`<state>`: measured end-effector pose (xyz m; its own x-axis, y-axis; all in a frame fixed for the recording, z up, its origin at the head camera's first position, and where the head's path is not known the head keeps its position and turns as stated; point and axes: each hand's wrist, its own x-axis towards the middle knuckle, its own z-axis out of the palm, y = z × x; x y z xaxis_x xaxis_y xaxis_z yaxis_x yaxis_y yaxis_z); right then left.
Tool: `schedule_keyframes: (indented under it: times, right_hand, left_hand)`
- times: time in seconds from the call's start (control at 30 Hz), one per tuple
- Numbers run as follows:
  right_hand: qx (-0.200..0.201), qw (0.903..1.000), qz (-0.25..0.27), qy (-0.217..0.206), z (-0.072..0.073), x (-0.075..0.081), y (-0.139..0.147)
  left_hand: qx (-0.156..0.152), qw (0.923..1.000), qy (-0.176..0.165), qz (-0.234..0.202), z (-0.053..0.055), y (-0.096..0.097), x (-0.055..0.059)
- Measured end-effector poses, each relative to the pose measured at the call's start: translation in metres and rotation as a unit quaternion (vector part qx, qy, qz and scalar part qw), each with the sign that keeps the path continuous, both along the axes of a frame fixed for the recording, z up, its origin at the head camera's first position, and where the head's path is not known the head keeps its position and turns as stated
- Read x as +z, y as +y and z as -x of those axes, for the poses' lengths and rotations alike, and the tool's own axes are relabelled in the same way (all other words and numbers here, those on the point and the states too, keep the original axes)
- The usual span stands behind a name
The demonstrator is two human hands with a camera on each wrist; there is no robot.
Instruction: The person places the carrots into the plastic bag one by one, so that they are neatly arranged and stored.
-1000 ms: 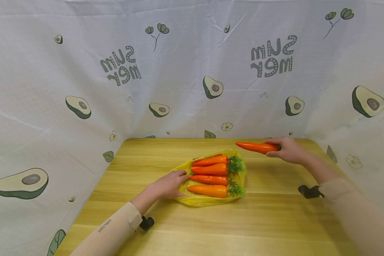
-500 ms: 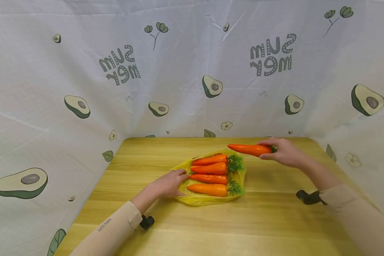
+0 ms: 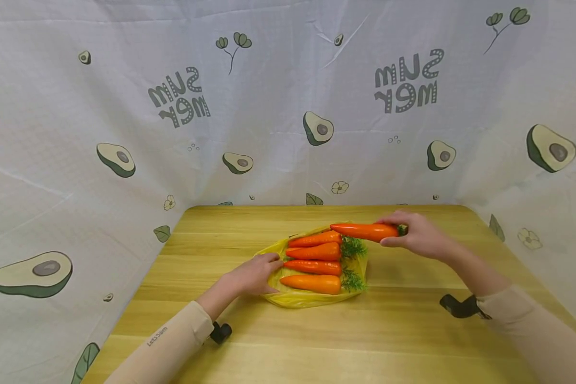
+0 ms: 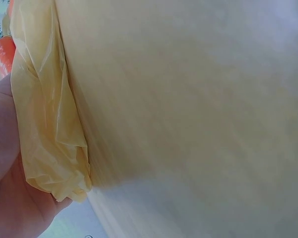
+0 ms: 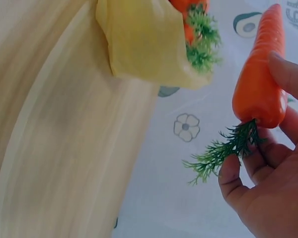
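Observation:
My right hand (image 3: pixel 420 234) holds a carrot (image 3: pixel 362 231) by its thick end, the tip pointing left. It is raised over the far right edge of a yellow plastic bag (image 3: pixel 297 302). In the right wrist view the thumb presses the carrot's side, and green fronds (image 5: pixel 223 151) hang below among the fingers. Several carrots (image 3: pixel 312 284) lie side by side on the bag, tips left and leafy tops (image 3: pixel 352 280) right. At the bag's left edge my left hand (image 3: pixel 249 277) grips the plastic. The left wrist view shows the crumpled plastic against that hand; most of its fingers are hidden.
A light wooden table (image 3: pixel 307 341) lies under everything. Behind it and along both sides hangs a white curtain (image 3: pixel 278 96) printed with avocados. A black wrist camera (image 3: pixel 221 333) sits by each sleeve.
My right hand has carried the carrot left and slightly nearer, from the right of the bag to over its far right edge. The left hand and the carrots on the bag have stayed in place.

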<state>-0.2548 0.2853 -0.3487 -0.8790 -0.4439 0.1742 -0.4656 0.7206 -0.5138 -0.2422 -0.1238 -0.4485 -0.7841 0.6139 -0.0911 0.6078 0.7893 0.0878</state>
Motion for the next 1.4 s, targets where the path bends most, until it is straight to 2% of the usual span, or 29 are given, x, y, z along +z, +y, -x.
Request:
schedule_keyframes:
  times: [0.6, 1.07, 1.4]
  right_hand:
    - [0.029, 0.9995, 0.000, 0.009, -0.023, -0.009, -0.043]
    - [0.029, 0.9981, -0.049, 0.023, -0.034, -0.016, -0.075]
    - [0.022, 0.9972, -0.056, 0.044, -0.035, -0.029, -0.093]
  left_hand:
    - [0.006, 1.0000, -0.004, 0.003, -0.001, 0.002, 0.005]
    - [0.007, 0.9999, -0.009, 0.006, 0.000, 0.001, 0.003]
    - [0.012, 0.9998, -0.018, 0.000, -0.001, 0.002, 0.005]
